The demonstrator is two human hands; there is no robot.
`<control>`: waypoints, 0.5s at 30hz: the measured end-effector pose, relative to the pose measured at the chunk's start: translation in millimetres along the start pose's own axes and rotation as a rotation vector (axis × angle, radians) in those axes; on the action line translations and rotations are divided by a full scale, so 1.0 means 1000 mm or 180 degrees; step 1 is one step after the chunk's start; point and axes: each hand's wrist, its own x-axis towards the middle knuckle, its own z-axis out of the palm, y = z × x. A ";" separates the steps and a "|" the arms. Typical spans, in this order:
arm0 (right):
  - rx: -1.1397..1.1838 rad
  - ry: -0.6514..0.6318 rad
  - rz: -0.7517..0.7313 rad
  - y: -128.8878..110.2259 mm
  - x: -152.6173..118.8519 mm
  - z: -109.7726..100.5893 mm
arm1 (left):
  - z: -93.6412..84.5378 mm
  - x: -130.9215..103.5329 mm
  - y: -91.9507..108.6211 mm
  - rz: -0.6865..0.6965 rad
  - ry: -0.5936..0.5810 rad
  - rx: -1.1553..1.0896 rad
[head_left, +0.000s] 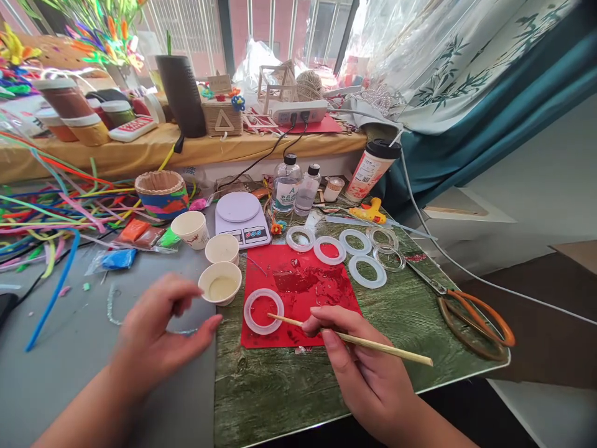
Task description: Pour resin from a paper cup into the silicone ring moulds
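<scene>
My right hand pinches a wooden chopstick, its thin tip over the inner rim of a translucent ring mold. That mold lies on a stained, wet-looking red sheet. To the left, my left hand is slightly blurred, thumb and fingers apart, with nothing between them. Close to its fingertips stands a paper cup with pale liquid in it. Another paper cup is right behind, and a third, printed cup stands farther back.
Behind the cups is a kitchen scale. More ring molds, bottles, a yellow glue gun and a lidded drink cup stand or lie at back right. Orange-handled scissors rest near the right edge. Pipe cleaners crowd the left.
</scene>
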 end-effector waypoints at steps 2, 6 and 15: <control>-0.0058 -0.0016 -0.0018 -0.001 0.004 -0.002 | -0.005 0.003 0.008 0.0680 -0.0788 -0.0300; -0.0075 -0.0034 0.0011 -0.005 0.010 -0.004 | 0.003 0.000 0.011 0.1183 -0.1730 -0.0215; -0.0081 -0.0164 -0.0054 -0.004 0.014 -0.002 | 0.021 -0.012 0.004 0.0782 -0.2453 0.0159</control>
